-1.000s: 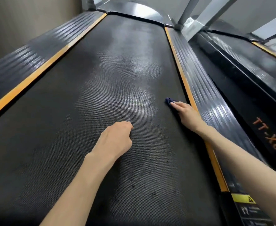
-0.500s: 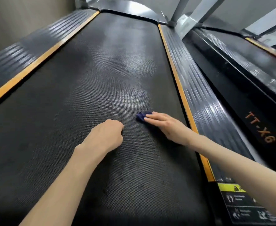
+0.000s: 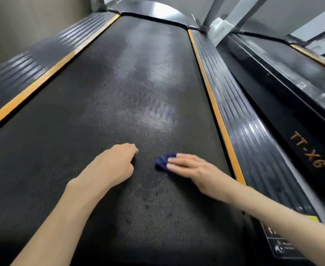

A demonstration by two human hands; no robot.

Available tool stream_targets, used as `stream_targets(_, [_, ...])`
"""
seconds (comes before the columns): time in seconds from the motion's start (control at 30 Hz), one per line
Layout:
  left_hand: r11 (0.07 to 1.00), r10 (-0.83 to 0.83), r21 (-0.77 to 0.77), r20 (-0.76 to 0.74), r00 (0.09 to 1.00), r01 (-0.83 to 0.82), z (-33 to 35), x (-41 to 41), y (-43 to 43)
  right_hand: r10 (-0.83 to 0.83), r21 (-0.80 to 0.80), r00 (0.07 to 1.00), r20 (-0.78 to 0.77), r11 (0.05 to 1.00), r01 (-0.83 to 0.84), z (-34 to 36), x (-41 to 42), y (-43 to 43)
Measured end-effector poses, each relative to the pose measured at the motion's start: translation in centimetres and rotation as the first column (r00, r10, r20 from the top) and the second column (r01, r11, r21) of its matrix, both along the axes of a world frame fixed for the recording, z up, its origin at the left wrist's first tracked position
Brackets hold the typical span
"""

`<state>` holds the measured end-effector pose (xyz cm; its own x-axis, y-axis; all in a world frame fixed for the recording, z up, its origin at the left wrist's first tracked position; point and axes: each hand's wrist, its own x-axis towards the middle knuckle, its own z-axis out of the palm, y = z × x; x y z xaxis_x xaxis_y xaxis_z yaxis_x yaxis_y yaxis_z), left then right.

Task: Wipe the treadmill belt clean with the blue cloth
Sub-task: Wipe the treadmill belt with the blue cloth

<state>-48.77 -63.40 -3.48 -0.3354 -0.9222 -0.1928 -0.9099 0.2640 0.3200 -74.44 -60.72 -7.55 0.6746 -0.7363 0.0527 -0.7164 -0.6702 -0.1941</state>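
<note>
I am pressing the blue cloth point(image 3: 164, 161) flat against the treadmill belt point(image 3: 119, 89) with my right hand point(image 3: 194, 170). My fingers point(image 3: 177, 160) are lying straight across it rather than curling round it, so only its bunched leading edge is showing. A second ago I was holding the cloth against the orange strip point(image 3: 218, 112) to its right. Now I am sweeping it inward, and it is sitting near the middle of the belt, well apart from that strip. Just left of the cloth, my left hand point(image 3: 115, 164) is resting on the belt as a loose fist, fingers tucked under and gripping nothing. It has hardly moved, so I judge it is only propping me up. Beyond the cloth, a pale hazy patch point(image 3: 157, 112) is still showing, and dark specks point(image 3: 147, 206) are dotting the belt nearer me than the cloth. From that I am judging this as one cross-stroke of several, with most of the belt beyond the cloth still to be wiped. Farther right of the cloth, past the ribbed side rail point(image 3: 244, 120), a neighbouring machine marked TT-X6 point(image 3: 309, 150) is standing.
</note>
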Motion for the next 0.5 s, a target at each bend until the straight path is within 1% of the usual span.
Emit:
stream_targets(0.03, [1.000,0.001,-0.021,-0.015,1.000,-0.001,0.3,-0.2,0.1,-0.086,-0.040,0.996,0.030,0.995,0.087,-0.1,-0.3,-2.5])
stream_targets(0.07, [0.999,-0.002,-0.046,-0.032,0.999,0.001,0.6,-0.5,0.2,-0.233,-0.071,0.969,0.083,0.968,0.239,-0.1,-0.5,-5.0])
stream_targets(0.1, [0.997,-0.010,-0.072,-0.046,0.999,0.006,0.7,-0.6,0.3,-0.384,-0.067,0.915,0.121,0.917,0.394,0.1,-0.6,-7.0])
stream_targets(0.13, [0.995,-0.016,-0.095,-0.059,0.998,0.010,0.8,-0.6,0.4,-0.488,-0.060,0.861,0.143,0.864,0.500,0.1,-0.3,-8.3])
stream_targets(0.17, [0.994,-0.018,-0.105,-0.076,0.997,0.010,0.7,-0.4,0.5,-0.520,-0.048,0.844,0.134,0.847,0.530,0.1,0.2,-8.2])
stream_targets(0.2, [0.995,-0.021,-0.101,-0.090,0.996,0.012,0.4,-0.1,0.5,-0.519,-0.021,0.846,0.119,0.851,0.525,0.0,0.9,-7.1])
stream_targets(0.23, [0.996,-0.017,-0.091,-0.105,0.994,0.007,-0.1,0.3,0.5,-0.465,-0.027,0.880,0.102,0.883,0.469,-0.1,1.6,-5.2])
stream_targets(0.3, [0.998,-0.004,-0.062,-0.128,0.992,-0.004,-1.3,1.3,0.3,-0.272,-0.035,0.958,0.094,0.960,0.277,-0.2,2.7,-0.1])
stream_targets(0.4, [0.998,-0.013,-0.070,-0.135,0.991,0.003,-2.6,2.5,0.3,-0.098,-0.011,0.994,0.039,0.995,0.099,-0.7,3.5,6.5])
stream_targets(0.43, [0.996,-0.012,-0.088,-0.146,0.989,-0.001,-2.8,2.8,0.2,-0.080,-0.001,0.995,0.052,0.997,0.081,-0.5,3.4,7.3])
stream_targets(0.47, [0.994,-0.012,-0.106,-0.161,0.987,-0.005,-2.9,2.9,0.3,-0.101,-0.001,0.993,0.067,0.995,0.102,-0.4,2.9,7.1])
stream_targets(0.5, [0.993,-0.018,-0.121,-0.177,0.984,-0.003,-3.0,3.0,0.4,-0.167,-0.016,0.983,0.073,0.985,0.169,-0.4,2.5,6.1])
